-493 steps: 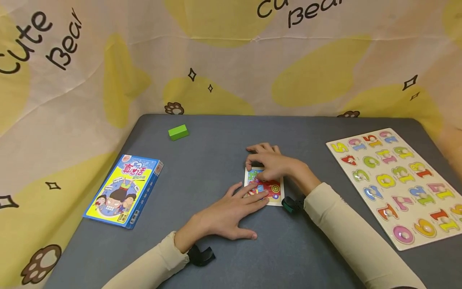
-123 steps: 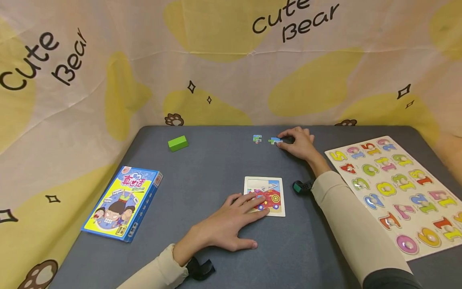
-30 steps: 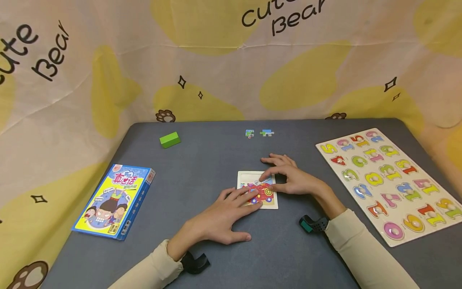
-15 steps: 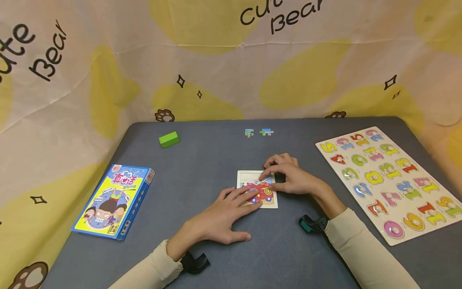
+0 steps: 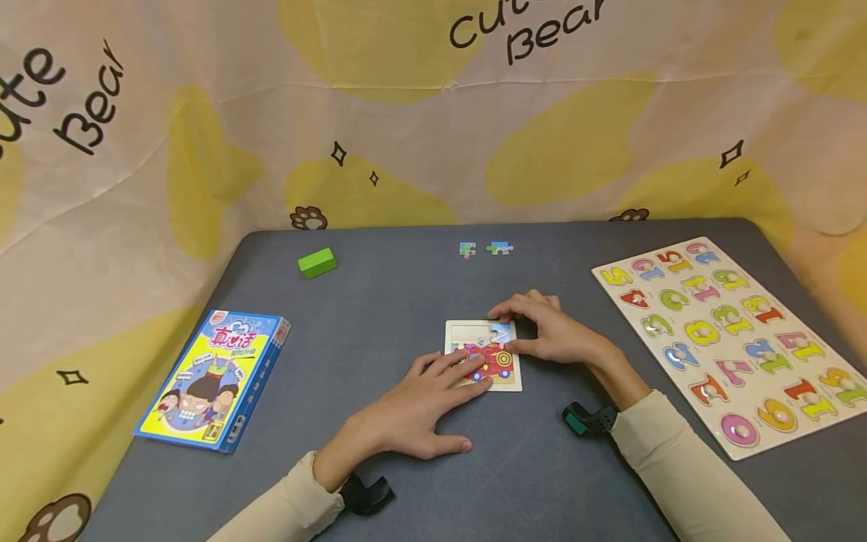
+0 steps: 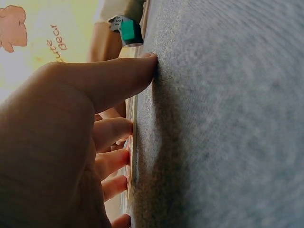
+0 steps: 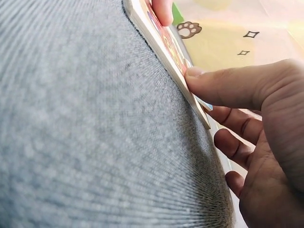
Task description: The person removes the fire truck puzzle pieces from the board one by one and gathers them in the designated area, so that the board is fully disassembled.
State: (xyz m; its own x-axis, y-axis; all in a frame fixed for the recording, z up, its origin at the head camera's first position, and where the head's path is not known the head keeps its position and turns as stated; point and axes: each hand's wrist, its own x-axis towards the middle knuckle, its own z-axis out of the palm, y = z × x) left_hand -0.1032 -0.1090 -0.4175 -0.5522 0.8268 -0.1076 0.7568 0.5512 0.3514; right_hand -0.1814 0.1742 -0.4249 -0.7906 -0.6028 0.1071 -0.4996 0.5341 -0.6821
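Observation:
A small framed puzzle [image 5: 514, 382] with a red vehicle picture lies on the table. My left hand [image 5: 423, 414] rests across its lower left, fingers spread on the picture; the left wrist view shows those fingertips [image 6: 121, 128] against the puzzle and the thumb on the table. At the upper right of the frame, my right hand [image 5: 558, 335] pinches a blue puzzle piece [image 5: 500, 332] with thumb and index finger. In the right wrist view the piece [image 7: 207, 106] stands tilted at the frame's edge by the thumb, its far part hidden. Two loose pieces [image 5: 467, 250] [image 5: 500, 248] lie behind.
A green block [image 5: 317, 263] sits at the back left. Nearer on the left is a blue-and-yellow box [image 5: 213, 376]. A wooden board of coloured numbers [image 5: 704, 335] fills the right side. A patterned cloth [image 5: 406, 113] hangs behind the table.
Earlier the right hand was at the loose pieces at the back; it has come to the frame. Its index finger has just shifted up, uncovering more of the blue piece. The left hand stays.

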